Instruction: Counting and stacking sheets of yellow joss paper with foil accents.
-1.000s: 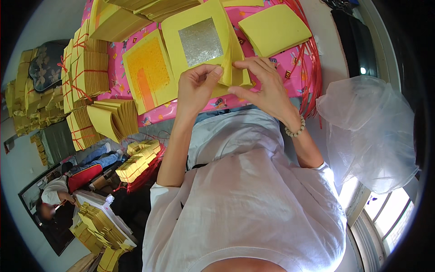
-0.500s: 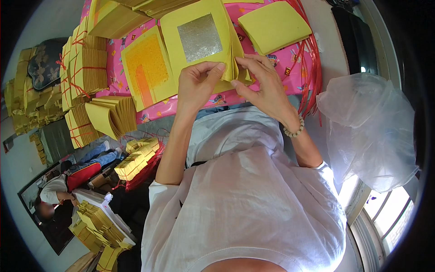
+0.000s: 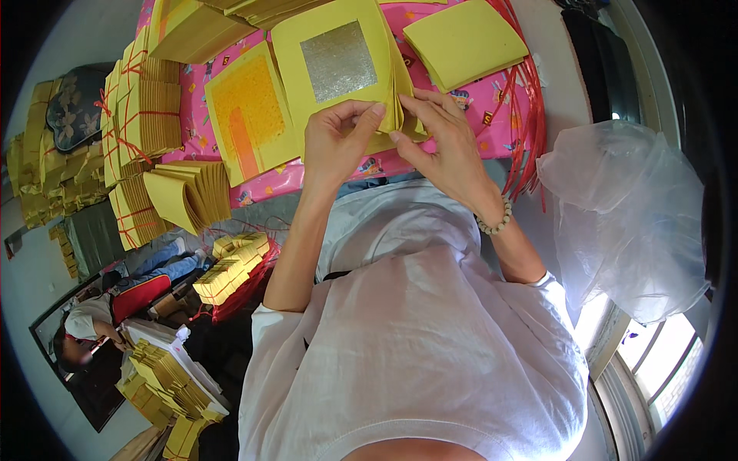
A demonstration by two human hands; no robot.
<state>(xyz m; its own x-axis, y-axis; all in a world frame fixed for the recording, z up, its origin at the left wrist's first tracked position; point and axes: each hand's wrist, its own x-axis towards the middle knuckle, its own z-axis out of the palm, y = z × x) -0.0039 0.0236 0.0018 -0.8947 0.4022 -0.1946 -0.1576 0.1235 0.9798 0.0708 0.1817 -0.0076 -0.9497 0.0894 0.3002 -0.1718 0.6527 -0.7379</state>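
In front of me lies a stack of yellow paper sheets (image 3: 292,48) with a silver foil square (image 3: 339,61) on its top sheet. My left hand (image 3: 340,138) pinches the near right corner of the stack between thumb and fingers. At the stack's right edge, where the sheets fan apart, my right hand (image 3: 448,146) has its fingers bent around the loose edges, with thumb and forefinger nearly together. A bead bracelet (image 3: 496,220) circles my right wrist. Left of the stack is a yellow sheet with an orange patch (image 3: 247,104).
A folded yellow paper stack (image 3: 465,42) sits at the right on the pink patterned tablecloth (image 3: 269,183). Red strings (image 3: 530,115) hang over its right edge. Tied yellow bundles (image 3: 150,115) stand at the left. A clear plastic bag (image 3: 623,215) is to my right. Another person (image 3: 92,319) works far left.
Both hands stay at the stack's corner and have shifted only very slightly. The person at the far left has moved their head a little.
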